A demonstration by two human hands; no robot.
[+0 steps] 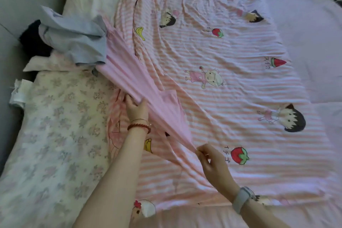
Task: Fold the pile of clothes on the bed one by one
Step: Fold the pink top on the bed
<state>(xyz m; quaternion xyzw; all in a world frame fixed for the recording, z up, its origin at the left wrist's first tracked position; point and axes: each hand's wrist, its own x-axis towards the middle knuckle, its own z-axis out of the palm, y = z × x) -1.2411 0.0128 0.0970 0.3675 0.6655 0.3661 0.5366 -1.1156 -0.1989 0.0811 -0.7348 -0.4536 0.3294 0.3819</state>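
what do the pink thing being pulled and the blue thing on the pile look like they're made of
Pink garment: looks like thin, soft ribbed or pleated knit with a matte finish; fine lengthwise ridges run along it where it is stretched. Blue garment: probably light woven cotton, also matte; it lies in crisp crumpled folds. Neither fibre is certain.

The pink garment (129, 72) is soft, matt, finely ribbed cloth. Beneath it, the striped blanket (231, 83) is thin, wrinkled printed cotton; left of it, the floral quilt (55, 126) looks puckered and matt.
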